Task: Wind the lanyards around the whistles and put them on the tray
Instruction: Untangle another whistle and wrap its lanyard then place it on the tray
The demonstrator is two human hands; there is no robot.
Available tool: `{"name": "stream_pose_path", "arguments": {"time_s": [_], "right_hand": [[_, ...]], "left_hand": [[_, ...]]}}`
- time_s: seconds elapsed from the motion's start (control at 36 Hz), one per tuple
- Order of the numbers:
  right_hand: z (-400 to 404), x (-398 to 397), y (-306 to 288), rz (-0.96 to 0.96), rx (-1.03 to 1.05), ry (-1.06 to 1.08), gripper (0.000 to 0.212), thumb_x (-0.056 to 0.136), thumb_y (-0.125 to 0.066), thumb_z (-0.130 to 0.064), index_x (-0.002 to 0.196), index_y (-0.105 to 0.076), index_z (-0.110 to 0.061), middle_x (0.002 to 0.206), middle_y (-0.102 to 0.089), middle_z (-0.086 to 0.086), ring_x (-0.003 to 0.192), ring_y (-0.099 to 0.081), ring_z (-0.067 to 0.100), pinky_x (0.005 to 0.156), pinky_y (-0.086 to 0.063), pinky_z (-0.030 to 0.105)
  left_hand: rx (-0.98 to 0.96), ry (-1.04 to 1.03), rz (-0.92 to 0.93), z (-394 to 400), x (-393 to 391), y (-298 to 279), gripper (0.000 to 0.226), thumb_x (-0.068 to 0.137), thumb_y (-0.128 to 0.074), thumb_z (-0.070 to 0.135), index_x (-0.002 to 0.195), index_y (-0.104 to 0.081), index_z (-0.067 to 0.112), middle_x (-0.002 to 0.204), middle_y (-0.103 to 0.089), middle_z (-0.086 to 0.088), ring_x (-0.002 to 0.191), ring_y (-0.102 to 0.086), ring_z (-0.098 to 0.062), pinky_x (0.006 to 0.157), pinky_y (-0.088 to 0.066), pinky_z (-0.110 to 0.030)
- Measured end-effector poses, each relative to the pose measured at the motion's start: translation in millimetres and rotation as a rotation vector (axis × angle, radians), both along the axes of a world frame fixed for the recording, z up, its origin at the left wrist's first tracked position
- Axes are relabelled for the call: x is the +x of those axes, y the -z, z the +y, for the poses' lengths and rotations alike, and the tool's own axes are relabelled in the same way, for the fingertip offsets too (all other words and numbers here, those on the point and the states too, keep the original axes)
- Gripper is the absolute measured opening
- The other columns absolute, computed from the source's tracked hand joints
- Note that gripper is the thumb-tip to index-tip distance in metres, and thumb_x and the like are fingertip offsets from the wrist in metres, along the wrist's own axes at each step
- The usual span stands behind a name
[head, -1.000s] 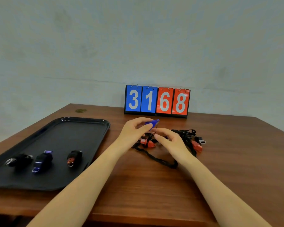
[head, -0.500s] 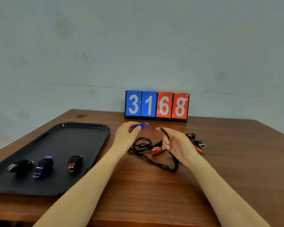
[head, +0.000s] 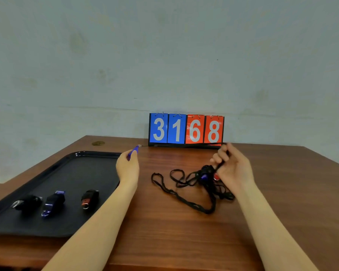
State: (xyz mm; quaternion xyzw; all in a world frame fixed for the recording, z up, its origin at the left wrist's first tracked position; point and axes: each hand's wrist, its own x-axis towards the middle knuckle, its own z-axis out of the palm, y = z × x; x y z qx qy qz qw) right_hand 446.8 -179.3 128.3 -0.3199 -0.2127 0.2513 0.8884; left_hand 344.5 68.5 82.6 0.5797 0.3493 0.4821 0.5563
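A flip scoreboard (head: 186, 130) stands at twelve o'clock on the wooden table (head: 262, 192), showing 3 and 1 on blue, 6 and 8 on red. A brass disc (head: 98, 143) sits at ten o'clock. Behind rises a pale wall (head: 164, 55).

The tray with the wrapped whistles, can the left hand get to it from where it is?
Probably yes. The left hand hangs right by the tray's near edge with nothing between them. But its grip is busy with the blue whistle.

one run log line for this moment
left hand holds blue whistle | right hand grips its lanyard | tray: three wound whistles
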Motion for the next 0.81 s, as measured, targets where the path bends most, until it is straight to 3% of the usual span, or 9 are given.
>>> {"name": "stream_pose_path", "arguments": {"time_s": [0.14, 0.22, 0.28, 0.33, 0.42, 0.53, 0.61, 0.72, 0.81], "right_hand": [[-14, 14, 0, 0.141, 0.288, 0.027, 0.023, 0.096, -0.049, -0.023, 0.076, -0.058, -0.017, 0.058, -0.038, -0.007, 0.052, -0.037, 0.009, 0.060, -0.039, 0.020], [-21, 19, 1, 0.160, 0.314, 0.070, 0.028, 0.100, -0.045, -0.027, 0.076, -0.058, -0.018, 0.054, -0.033, -0.008, 0.045, -0.030, 0.007, 0.046, -0.032, 0.017], [-22, 20, 0, 0.113, 0.160, 0.176, 0.030, 0.101, -0.042, -0.030, 0.078, -0.057, -0.018, 0.051, -0.031, -0.008, 0.041, -0.024, 0.006, 0.039, -0.025, 0.017], [-17, 19, 2, 0.012, -0.131, 0.340, 0.029, 0.101, -0.042, -0.032, 0.082, -0.058, -0.016, 0.051, -0.032, -0.007, 0.042, -0.025, 0.006, 0.039, -0.024, 0.019], [-4, 16, 11, -0.320, -0.686, 0.597, 0.034, 0.102, -0.040, -0.036, 0.087, -0.062, -0.015, 0.058, -0.047, -0.007, 0.051, -0.042, 0.007, 0.052, -0.035, 0.022], [9, 23, 29, -0.685, -1.062, 0.715, 0.037, 0.101, -0.037, -0.039, 0.084, -0.063, -0.018, 0.079, -0.064, -0.004, 0.077, -0.059, 0.008, 0.066, -0.042, 0.023], [9, 31, 38, -0.749, -1.206, 0.829, 0.034, 0.100, -0.038, -0.040, 0.088, -0.062, -0.019, 0.082, -0.065, -0.003, 0.079, -0.062, 0.013, 0.066, -0.045, 0.023], [5, 34, 41, -0.713, -1.185, 0.940, 0.031, 0.101, -0.038, -0.036, 0.091, -0.061, -0.018, 0.079, -0.062, -0.004, 0.076, -0.061, 0.013, 0.065, -0.045, 0.025], [3, 36, 43, -0.655, -1.185, 0.965, 0.029, 0.100, -0.042, -0.034, 0.108, -0.061, -0.014, 0.091, -0.066, 0.001, 0.086, -0.063, 0.018, 0.073, -0.052, 0.033]], "left_hand": [[-0.123, -0.044, -0.036, 7, 1, 3, 0.022, 0.098, -0.049, 0.024, 0.113, -0.062, 0.013, 0.100, -0.063, -0.006, 0.083, -0.055, -0.017, 0.078, -0.049, -0.035], [-0.135, -0.033, -0.050, 7, 3, 3, 0.023, 0.099, -0.048, 0.024, 0.114, -0.062, 0.013, 0.098, -0.062, -0.005, 0.081, -0.055, -0.016, 0.074, -0.048, -0.033], [-0.165, 0.000, -0.047, 7, 4, 4, 0.022, 0.099, -0.048, 0.024, 0.111, -0.061, 0.012, 0.088, -0.059, -0.004, 0.071, -0.052, -0.014, 0.063, -0.045, -0.027], [-0.216, 0.041, -0.034, 5, 4, 4, 0.019, 0.099, -0.049, 0.025, 0.105, -0.060, 0.011, 0.078, -0.055, -0.003, 0.064, -0.048, -0.012, 0.058, -0.042, -0.024], [-0.228, 0.104, -0.007, 1, 5, 2, 0.015, 0.098, -0.052, 0.025, 0.101, -0.059, 0.012, 0.076, -0.055, -0.003, 0.065, -0.049, -0.012, 0.062, -0.043, -0.026], [-0.088, 0.226, 0.033, -10, 3, -3, 0.012, 0.096, -0.053, 0.023, 0.102, -0.060, 0.016, 0.082, -0.059, -0.002, 0.069, -0.052, -0.012, 0.066, -0.045, -0.025], [0.026, 0.355, 0.062, -21, 1, -8, 0.014, 0.097, -0.051, 0.020, 0.106, -0.061, 0.015, 0.092, -0.062, -0.002, 0.074, -0.055, -0.011, 0.065, -0.049, -0.023], [0.007, 0.581, 0.061, -33, 0, -15, 0.010, 0.097, -0.052, 0.015, 0.101, -0.061, 0.017, 0.095, -0.067, -0.007, 0.079, -0.063, -0.017, 0.075, -0.055, -0.028], [0.072, 0.626, 0.128, -34, 0, -16, 0.012, 0.097, -0.052, 0.016, 0.105, -0.061, 0.016, 0.096, -0.069, -0.006, 0.076, -0.063, -0.014, 0.073, -0.055, -0.026]]}}
